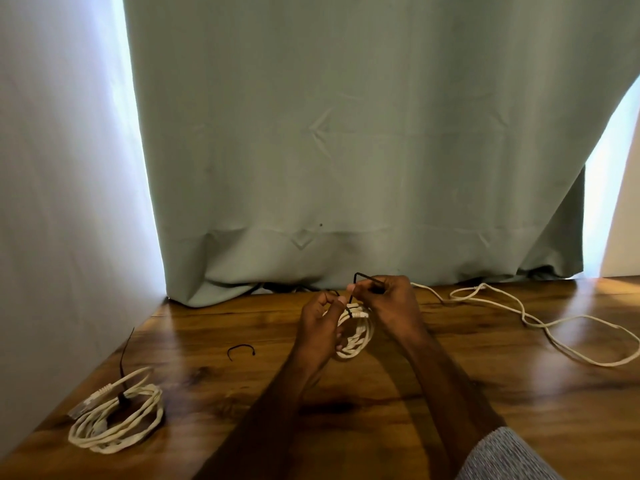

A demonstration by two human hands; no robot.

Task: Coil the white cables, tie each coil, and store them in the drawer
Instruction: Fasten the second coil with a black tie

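My left hand (320, 329) grips a small coil of white cable (358, 336) held just above the wooden table (381, 427). A thin black tie (356, 289) wraps the top of that coil, and my right hand (391, 303) pinches the tie's long end, which bends up above my fingers. At the near left lies another white cable coil (116, 415), bound by a black tie whose tail sticks up. A loose white cable (540, 322) sprawls uncoiled across the right side of the table. No drawer is visible.
A spare black tie (240, 351) lies curled on the table left of my hands. A grey-green curtain (346, 150) hangs behind the table's far edge. A white wall (62, 202) borders the left side.
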